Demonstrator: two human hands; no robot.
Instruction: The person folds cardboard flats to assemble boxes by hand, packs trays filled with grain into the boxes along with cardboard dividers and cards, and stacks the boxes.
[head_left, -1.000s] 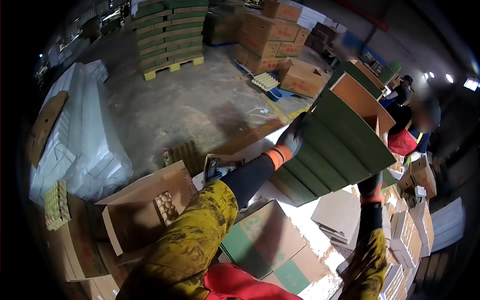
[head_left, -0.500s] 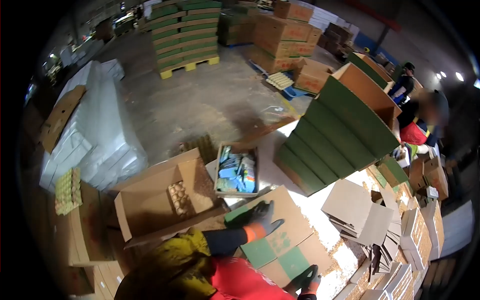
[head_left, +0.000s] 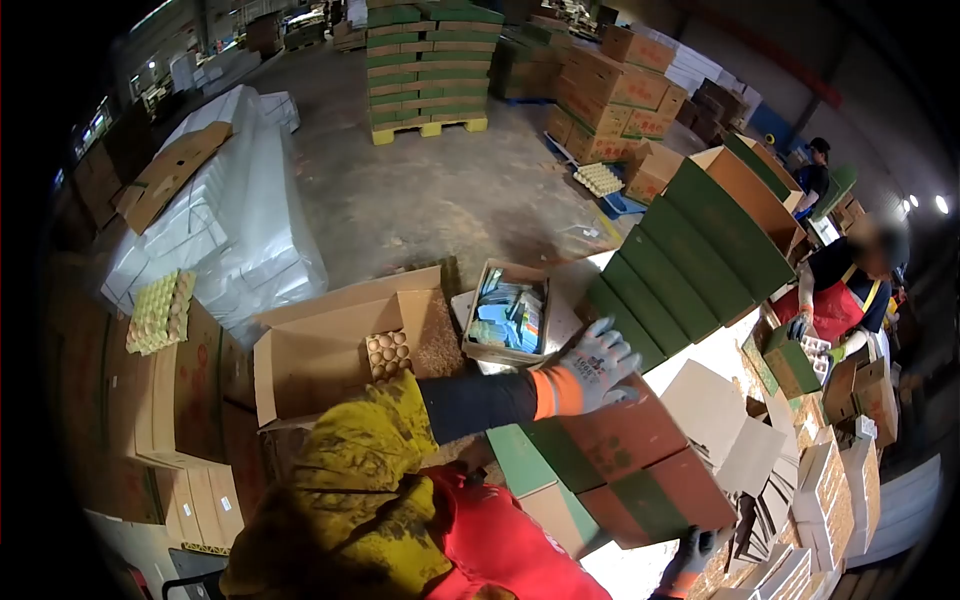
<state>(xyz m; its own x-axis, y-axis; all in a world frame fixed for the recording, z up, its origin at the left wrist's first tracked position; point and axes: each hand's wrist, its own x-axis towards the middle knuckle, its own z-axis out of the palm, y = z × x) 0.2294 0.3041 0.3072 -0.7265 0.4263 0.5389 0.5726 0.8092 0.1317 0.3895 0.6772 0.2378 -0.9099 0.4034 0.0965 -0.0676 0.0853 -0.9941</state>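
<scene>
A green-and-brown cardboard box [head_left: 640,455] is tilted up in front of me, between my two gloved hands. My left hand [head_left: 592,368], in a grey glove with an orange cuff, grips its upper edge, fingers reaching over the side. At the box's lower right corner, my right hand [head_left: 690,560] has hold of the edge; its fingers are partly hidden. Another green-and-tan cardboard surface [head_left: 535,470] shows beneath the tilted box. To the left, an open carton [head_left: 330,345] holds a tray of brown eggs [head_left: 388,354].
A small box of blue packets [head_left: 508,315] stands beyond my left arm. Nested green cartons [head_left: 680,265] lean to the right, near cardboard dividers [head_left: 725,420]. A co-worker [head_left: 845,285] handles an egg box. An egg tray [head_left: 160,312] rests on boxes at left.
The green-and-brown box has gone from lying flat to tilted up, shifting right. My left hand has moved right and up to its edge; my right hand has moved right. The view has shifted too.
</scene>
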